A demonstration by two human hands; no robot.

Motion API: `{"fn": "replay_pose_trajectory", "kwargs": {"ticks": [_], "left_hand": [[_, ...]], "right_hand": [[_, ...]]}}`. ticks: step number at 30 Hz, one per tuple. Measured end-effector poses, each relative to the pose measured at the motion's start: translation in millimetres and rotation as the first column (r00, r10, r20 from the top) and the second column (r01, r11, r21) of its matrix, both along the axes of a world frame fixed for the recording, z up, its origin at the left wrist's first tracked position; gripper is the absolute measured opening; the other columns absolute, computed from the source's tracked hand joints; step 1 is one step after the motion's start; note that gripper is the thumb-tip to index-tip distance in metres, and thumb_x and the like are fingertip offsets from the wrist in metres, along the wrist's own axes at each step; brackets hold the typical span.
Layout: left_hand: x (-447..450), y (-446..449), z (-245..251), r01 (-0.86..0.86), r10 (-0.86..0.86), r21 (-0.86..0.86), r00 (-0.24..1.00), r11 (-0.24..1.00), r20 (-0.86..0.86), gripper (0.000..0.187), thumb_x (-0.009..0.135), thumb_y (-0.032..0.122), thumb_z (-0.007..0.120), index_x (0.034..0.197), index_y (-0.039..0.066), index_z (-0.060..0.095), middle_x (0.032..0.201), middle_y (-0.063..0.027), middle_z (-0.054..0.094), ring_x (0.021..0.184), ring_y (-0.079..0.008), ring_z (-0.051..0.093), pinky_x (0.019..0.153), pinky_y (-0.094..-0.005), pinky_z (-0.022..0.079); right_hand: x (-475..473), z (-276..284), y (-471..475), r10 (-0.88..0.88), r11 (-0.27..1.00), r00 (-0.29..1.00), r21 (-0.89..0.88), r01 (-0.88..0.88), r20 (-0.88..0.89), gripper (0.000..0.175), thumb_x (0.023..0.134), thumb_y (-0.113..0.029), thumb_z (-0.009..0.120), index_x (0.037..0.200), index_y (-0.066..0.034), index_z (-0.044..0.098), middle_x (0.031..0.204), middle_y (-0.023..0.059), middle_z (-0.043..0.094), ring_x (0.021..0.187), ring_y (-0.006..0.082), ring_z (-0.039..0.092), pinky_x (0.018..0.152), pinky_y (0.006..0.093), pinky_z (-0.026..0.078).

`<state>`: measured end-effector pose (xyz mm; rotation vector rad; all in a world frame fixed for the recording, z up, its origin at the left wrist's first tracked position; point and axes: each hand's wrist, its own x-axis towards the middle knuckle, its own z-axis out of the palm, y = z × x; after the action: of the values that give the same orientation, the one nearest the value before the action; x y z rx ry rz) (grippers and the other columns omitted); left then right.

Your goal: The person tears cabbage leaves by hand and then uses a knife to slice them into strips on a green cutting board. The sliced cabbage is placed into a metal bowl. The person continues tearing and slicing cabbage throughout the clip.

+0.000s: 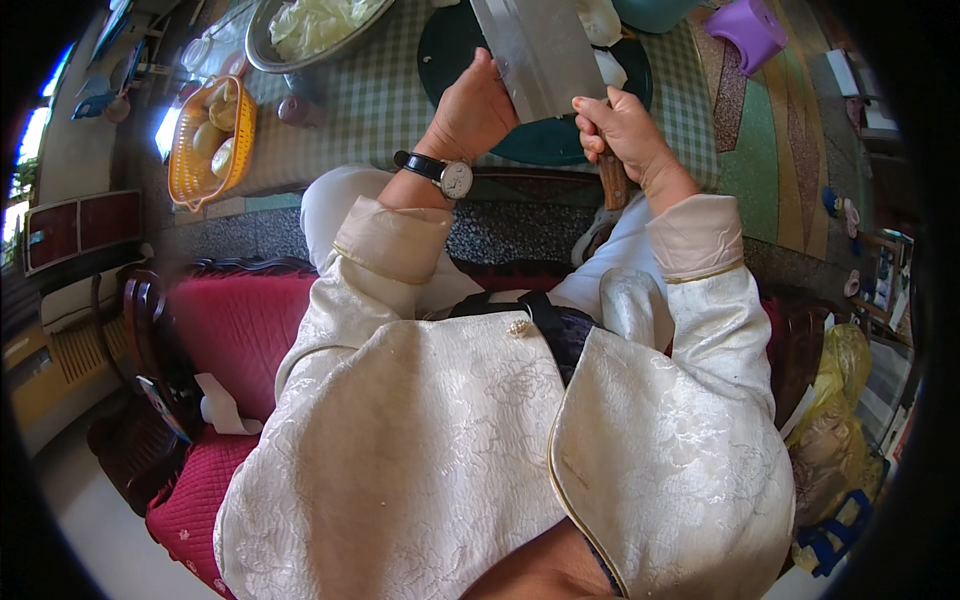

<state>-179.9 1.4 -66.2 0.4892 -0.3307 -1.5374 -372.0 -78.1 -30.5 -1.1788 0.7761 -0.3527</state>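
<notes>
My right hand [624,139] grips the wooden handle [611,180] of a broad cleaver. Its wide grey blade [544,60] is raised at a tilt over a round dark-green cutting board [450,56]. My left hand [472,109], with a black-strapped watch at the wrist, is against or just beside the blade's left edge. Its thumb shows, but the blade hides most of its fingers, so what it holds is unclear. White vegetable pieces [613,69] lie on the board to the right of the blade, partly covered by it.
On the checkered tablecloth [360,124] are a metal bowl [259,49] of pale cut vegetable pieces, a yellow plastic basket [245,139] of round produce, and a teal container [656,11]. A purple plastic stool [746,30] stands right of the table. Red seat padding [240,315] lies behind.
</notes>
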Motion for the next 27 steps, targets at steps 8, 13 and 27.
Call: {"fn": "replay_pose_trajectory", "kwargs": {"ticks": [8, 13, 27], "left_hand": [[20.0, -3.8, -36.0, -0.082, 0.071, 0.062, 0.984, 0.995, 0.166, 0.027, 0.100, 0.017, 0.048, 0.120, 0.000, 0.054, 0.115, -0.0109, 0.060, 0.107, -0.0219, 0.058, 0.096, -0.0411, 0.047], [30.1, -5.4, -30.2, -0.227, 0.123, 0.143, 0.849, 0.963, 0.514, 0.022, 0.097, 0.014, 0.054, 0.112, 0.000, 0.062, 0.106, -0.0092, 0.064, 0.102, -0.0201, 0.059, 0.091, -0.0379, 0.048], [-8.2, -19.3, -55.5, 0.154, 0.392, -0.384, -0.619, 0.910, 0.680, 0.023, 0.077, 0.022, 0.072, 0.100, 0.023, 0.073, 0.135, -0.0084, 0.051, 0.135, -0.0329, 0.036, 0.113, -0.0529, 0.023]], "right_hand": [[0.4, -9.0, 15.5, -0.047, 0.999, 0.999, 0.026, 0.047, -0.012, 0.020, 0.091, -0.021, 0.061, 0.090, -0.0050, 0.050, 0.069, -0.0004, 0.051, 0.050, 0.0059, 0.047, 0.047, 0.0251, 0.046], [-26.0, -13.9, 29.8, -0.141, 0.989, 0.989, 0.037, 0.143, -0.036, 0.018, 0.092, -0.019, 0.060, 0.090, -0.0049, 0.049, 0.068, 0.0002, 0.050, 0.049, 0.0069, 0.048, 0.047, 0.0258, 0.045], [-97.2, -22.8, 104.1, -0.415, 0.904, 0.901, 0.051, 0.423, -0.127, 0.015, 0.094, -0.018, 0.057, 0.089, -0.0056, 0.050, 0.067, 0.0010, 0.049, 0.048, 0.0080, 0.047, 0.044, 0.0266, 0.043]]}}
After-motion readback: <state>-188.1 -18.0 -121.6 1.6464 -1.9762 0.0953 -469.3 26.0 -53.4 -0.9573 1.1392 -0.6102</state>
